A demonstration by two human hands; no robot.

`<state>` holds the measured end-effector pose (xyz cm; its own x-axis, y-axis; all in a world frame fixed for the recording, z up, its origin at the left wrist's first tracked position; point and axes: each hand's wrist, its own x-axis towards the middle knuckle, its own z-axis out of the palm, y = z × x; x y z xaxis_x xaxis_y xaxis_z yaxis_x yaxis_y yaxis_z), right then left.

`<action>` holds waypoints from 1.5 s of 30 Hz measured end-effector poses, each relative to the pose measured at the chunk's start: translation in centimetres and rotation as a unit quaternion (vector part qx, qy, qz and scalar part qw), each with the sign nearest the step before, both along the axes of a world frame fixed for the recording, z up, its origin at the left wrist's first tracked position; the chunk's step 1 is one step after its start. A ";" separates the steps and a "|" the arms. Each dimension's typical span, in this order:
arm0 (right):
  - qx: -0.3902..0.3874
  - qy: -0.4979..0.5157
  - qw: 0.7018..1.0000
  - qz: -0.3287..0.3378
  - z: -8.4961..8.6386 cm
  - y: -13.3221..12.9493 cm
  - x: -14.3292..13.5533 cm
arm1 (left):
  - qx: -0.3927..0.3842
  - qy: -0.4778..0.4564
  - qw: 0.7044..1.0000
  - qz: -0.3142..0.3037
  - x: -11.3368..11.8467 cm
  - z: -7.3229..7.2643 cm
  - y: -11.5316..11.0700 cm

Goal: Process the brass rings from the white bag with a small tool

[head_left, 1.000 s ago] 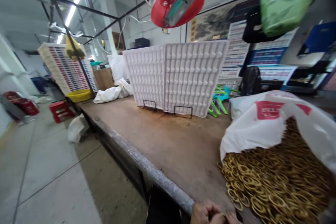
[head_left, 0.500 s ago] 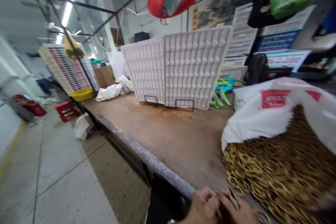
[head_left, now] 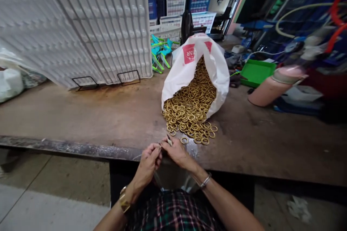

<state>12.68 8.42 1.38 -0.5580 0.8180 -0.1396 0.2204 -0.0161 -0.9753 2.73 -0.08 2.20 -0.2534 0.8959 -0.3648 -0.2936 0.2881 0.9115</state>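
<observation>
My left hand [head_left: 150, 157] and my right hand [head_left: 176, 150] meet at the table's front edge. The left fingers are pinched on something too small to make out. A small pointed tool [head_left: 169, 140] with a dark tip sticks out of my closed right hand, whose fingertips touch the left ones. Just beyond my hands, many brass-coloured rings [head_left: 191, 117] spill from a white sack [head_left: 176, 77] with red print that lies open on the brown table [head_left: 119, 115]. One ring [head_left: 184, 140] lies apart, close to my right hand.
White ribbed panels [head_left: 108, 25] stand at the left in wire holders [head_left: 128, 77]. Behind the sack are turquoise and green plastic pieces [head_left: 162, 52] and stacked crates [head_left: 176, 1]. A green tray [head_left: 257, 72] and a pink bottle [head_left: 273, 88] stand to the right.
The view has swung right and down, so the sack, rings and both forearms now show near the middle. My hands remain together at the table edge, the tool still in the right.
</observation>
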 end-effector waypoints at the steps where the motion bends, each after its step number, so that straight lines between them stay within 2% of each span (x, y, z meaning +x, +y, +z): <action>1: 0.002 0.000 1.000 0.002 0.1 0.0 0.0 | -0.002 -0.004 1.000 -0.002 -0.1 0.0 0.0; 5: 0.013 -0.007 1.000 0.000 0.3 0.0 -0.1 | -0.009 -0.030 0.999 -0.012 -0.4 0.4 -0.1; 15: -0.013 0.025 1.000 0.012 0.3 -0.3 -0.4 | 0.007 -0.094 0.995 -0.021 -0.8 0.8 -0.2; 20: 0.034 -0.032 0.999 -0.005 0.5 -0.7 -0.3 | 0.011 -0.104 0.994 -0.014 -0.8 0.7 -0.4; 22: 0.108 -0.110 0.988 0.006 0.5 -1.1 0.1 | 0.010 -0.101 0.995 -0.001 -0.8 0.5 -0.5; 25: 0.228 -0.238 0.941 0.078 0.7 -2.0 0.7 | 0.008 -0.084 0.996 0.015 -0.7 0.3 -0.6; 27: 0.263 -0.289 0.913 0.114 1.0 -2.5 0.9 | 0.005 -0.063 0.998 0.021 -0.6 0.1 -0.7; 30: 0.270 -0.332 0.895 0.125 1.6 -2.8 0.8 | -0.001 -0.027 0.999 0.020 -0.5 -0.1 -0.7; 36: 0.268 -0.374 0.879 0.122 1.8 -2.8 0.0 | 0.009 0.001 1.000 0.016 -0.6 -0.5 -1.0; 38: 0.267 -0.390 0.873 0.117 1.8 -2.5 -0.2 | 0.010 -0.003 1.000 0.015 -0.6 -0.2 -1.4; 41: 0.263 -0.412 0.866 0.103 1.8 -2.0 0.0 | 0.017 -0.031 0.999 -0.017 -0.5 0.9 -2.0; 45: 0.272 -0.406 0.871 0.057 1.2 -1.4 1.7 | 0.020 -0.136 0.990 -0.025 -0.2 2.2 -2.1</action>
